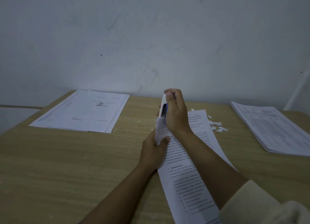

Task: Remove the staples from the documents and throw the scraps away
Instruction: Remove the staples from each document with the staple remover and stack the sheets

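Starting at the near edge, I note a cream sleeve [261, 205] pushed back on the right forearm, which lies across a printed document [189, 181]. This document rests on the wooden table [67, 156] and runs from the bottom edge of the view up toward the centre, with its far left corner lifted off the surface.

The left hand [155, 150] comes in from the lower left and holds that lifted corner. Its thumb is pressed against the paper; its other fingers are behind the sheet and I cannot tell how they lie.

Just beyond it, the right hand [176, 113] has its fingers curled tight round a white-and-blue tool [163, 109]. The tool is held nearly upright, with its lower end meeting the raised corner. I cannot see a staple at this point.

Paper scraps [218, 126] lie on the table just right of the document's far end. Further right, well apart, sits a thick paper stack [271, 126]. At the far left of the table lies a flat set of sheets [82, 111], reaching the back edge. A scuffed pale wall [151, 39] stands behind the table.
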